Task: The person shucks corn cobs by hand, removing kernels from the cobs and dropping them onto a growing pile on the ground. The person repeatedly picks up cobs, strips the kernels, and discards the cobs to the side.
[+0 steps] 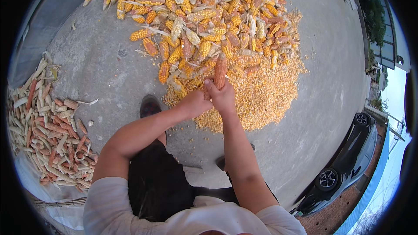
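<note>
A reddish corncob, looking mostly bare of kernels, points away from me above the heap. My right hand is wrapped around its lower part, the thumb lying along the side. Close against it, my left hand is curled at the cob's near end; its fingertips are hidden. Beneath and beyond both hands spreads a pile of loose yellow kernels. Farther out it meets a large heap of dried corn ears, some full of yellow kernels, some partly stripped, a few with husk attached.
On the left lies a pile of stripped red and white cobs. My shoes, one of them dark, stand on the concrete floor near the kernels. A dark car is parked at the right. A grey panel edges the upper left.
</note>
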Tool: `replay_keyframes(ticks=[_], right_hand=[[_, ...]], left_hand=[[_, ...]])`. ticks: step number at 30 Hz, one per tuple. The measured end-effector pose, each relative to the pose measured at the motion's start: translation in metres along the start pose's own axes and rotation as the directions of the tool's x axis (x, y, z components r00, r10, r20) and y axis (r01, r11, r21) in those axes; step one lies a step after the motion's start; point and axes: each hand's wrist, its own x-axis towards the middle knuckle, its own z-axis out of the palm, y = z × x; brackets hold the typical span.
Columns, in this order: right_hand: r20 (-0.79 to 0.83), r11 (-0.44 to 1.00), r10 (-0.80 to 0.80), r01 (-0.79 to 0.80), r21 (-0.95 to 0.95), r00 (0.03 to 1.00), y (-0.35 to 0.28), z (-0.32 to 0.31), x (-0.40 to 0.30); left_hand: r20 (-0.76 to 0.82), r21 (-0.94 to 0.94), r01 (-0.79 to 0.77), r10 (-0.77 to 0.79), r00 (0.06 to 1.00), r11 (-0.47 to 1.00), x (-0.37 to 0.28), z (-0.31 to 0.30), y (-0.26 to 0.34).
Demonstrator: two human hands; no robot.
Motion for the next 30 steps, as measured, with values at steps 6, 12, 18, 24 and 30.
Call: replay_keyframes(ticks=[6, 12, 18, 24, 30], right_hand=[[-0.095, 0.980, 0.045, -0.026, 0.195, 0.994, 0.021, -0.001, 0.010], [0.076, 0.857, 0.265, -0.271, 0.438, 0.961, 0.023, -0.009, 0.011], [0.144, 0.710, 0.025, -0.119, 0.694, 0.989, 0.019, -0.003, -0.006], [0.126, 0.906, 0.056, -0.104, 0.411, 0.990, 0.008, 0.006, -0.015], [0.064, 0.796, 0.006, -0.044, 0.604, 0.998, 0.010, 0.005, -0.015]], left_hand=[[0.219, -0.378, 0.351, -0.285, 0.933, 0.857, -0.012, -0.016, 0.045], [0.564, -0.654, 0.534, -0.125, 0.816, 0.536, -0.003, -0.030, 0.033], [0.136, -0.280, 0.213, -0.181, 0.974, 0.936, 0.004, -0.012, 0.035], [0.004, -0.174, -0.169, 0.173, 0.985, 0.970, 0.006, 0.002, 0.017], [0.416, -0.613, 0.369, -0.111, 0.902, 0.699, -0.014, -0.026, 0.042]])
